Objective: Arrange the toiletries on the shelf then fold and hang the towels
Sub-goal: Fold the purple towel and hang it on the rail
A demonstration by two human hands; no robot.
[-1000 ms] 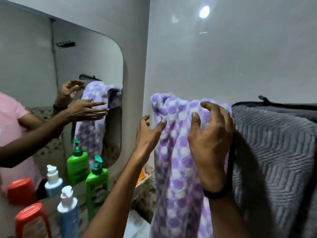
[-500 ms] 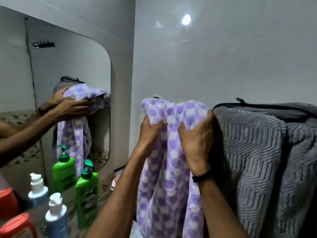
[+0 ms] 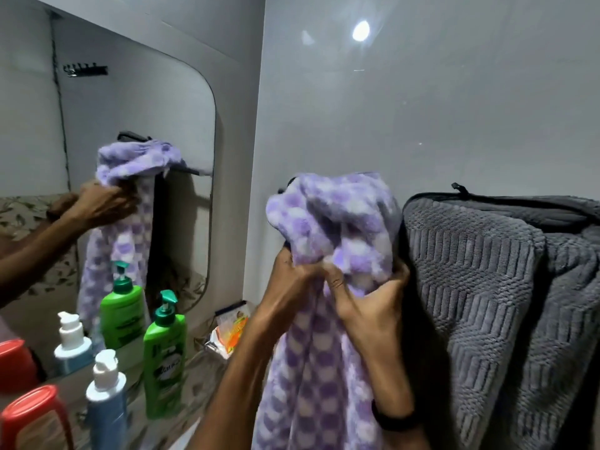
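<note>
A purple-and-white checked towel (image 3: 334, 219) hangs over a black rail on the wall, bunched at the top. My left hand (image 3: 290, 287) and my right hand (image 3: 370, 300) both grip its front layer just below the rail, side by side. A grey ribbed towel (image 3: 480, 287) hangs over the same rail to the right, touching the purple one. On the shelf at lower left stand a green pump bottle (image 3: 164, 355), a blue bottle with a white pump (image 3: 105, 404) and a red-capped container (image 3: 32, 414).
A wall mirror (image 3: 136, 125) at left reflects my arms, the purple towel and the bottles. A small orange-and-white packet (image 3: 232, 329) lies at the shelf's far end by the wall corner. Plain grey wall rises above the rail.
Both hands slid from the top of the purple towel down its front and closed on the fabric, bunching it. The towel's top edge now puffs up over the rail.
</note>
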